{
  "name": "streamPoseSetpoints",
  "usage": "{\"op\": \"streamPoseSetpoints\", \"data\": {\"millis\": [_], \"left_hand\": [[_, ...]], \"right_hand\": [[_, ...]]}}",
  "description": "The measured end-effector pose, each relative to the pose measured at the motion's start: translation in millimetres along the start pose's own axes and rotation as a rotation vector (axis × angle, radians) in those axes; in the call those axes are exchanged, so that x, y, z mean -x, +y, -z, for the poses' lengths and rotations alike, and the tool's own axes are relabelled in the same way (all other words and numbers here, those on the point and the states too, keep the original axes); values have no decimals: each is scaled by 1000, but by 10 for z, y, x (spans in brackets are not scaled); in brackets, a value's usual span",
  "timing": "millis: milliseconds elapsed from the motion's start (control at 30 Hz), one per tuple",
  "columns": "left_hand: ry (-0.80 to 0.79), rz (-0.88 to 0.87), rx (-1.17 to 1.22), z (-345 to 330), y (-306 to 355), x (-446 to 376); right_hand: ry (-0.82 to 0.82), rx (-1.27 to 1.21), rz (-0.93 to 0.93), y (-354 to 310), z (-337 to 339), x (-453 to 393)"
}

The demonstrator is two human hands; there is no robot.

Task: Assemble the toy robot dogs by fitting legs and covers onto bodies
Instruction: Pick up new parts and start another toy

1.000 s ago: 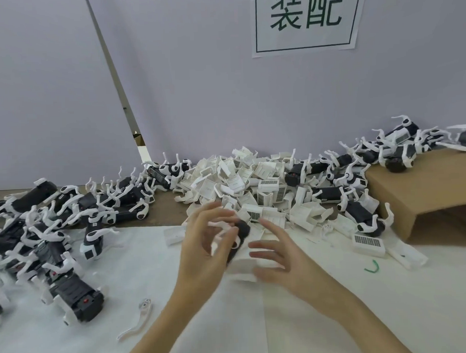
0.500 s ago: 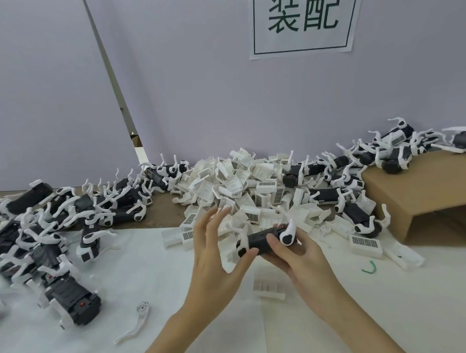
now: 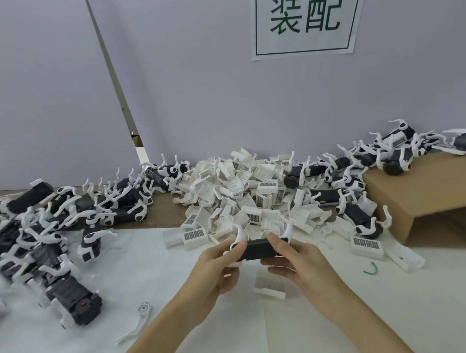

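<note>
Matt black plastic body, white plastic covers, brown cardboard box, possibly foam sheet

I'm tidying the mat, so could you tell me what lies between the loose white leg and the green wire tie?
In the head view, a single white cover lies on the mat between the loose white leg and the green wire tie.

The toy body is black with white legs. The heaped covers are white, some with dark grille stripes. The sign shows dark green characters on white. The box is brown cardboard; a green tie lies on the white sheet.
</note>
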State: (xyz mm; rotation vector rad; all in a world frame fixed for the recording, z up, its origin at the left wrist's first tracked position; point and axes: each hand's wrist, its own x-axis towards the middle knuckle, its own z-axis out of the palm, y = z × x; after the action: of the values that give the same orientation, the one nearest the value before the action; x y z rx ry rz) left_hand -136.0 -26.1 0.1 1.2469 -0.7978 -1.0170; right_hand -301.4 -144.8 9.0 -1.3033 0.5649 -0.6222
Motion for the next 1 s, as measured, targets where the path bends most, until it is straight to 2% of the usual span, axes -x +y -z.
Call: {"op": "streamPoseSetpoints", "data": {"millis": [133,267,333,400,467,533,633,767,1000], "left_hand": [[-118,-65,67,92,15,1],[-158,-168,-9,195,-20,-38],[-158,-188,-25,202,-30,-50],[-125,-213,-46,173,-24,-49],[-72,-271,-58,147,-18,-39],[-55,-292,-10,131,-19,-43],[-27,-270,97,49,-24,-40],[118,-176,116,-36,-6,-33],[164,-122,25,-15,34,11]], "right_hand": [[-164,7,-32,-93,105,48],[-471,14,-66,-200,363,67],[-562,-94,-74,-201,442,50],[-533,-290,-131,-186,443,23],[-451,-375,-165,-186,379,2],[-303,-252,-131,-158,310,-9],[-135,-12,14,-96,205,0],[-93,82,170,-52,138,13],[-37,241,241,-16,79,28]]}}
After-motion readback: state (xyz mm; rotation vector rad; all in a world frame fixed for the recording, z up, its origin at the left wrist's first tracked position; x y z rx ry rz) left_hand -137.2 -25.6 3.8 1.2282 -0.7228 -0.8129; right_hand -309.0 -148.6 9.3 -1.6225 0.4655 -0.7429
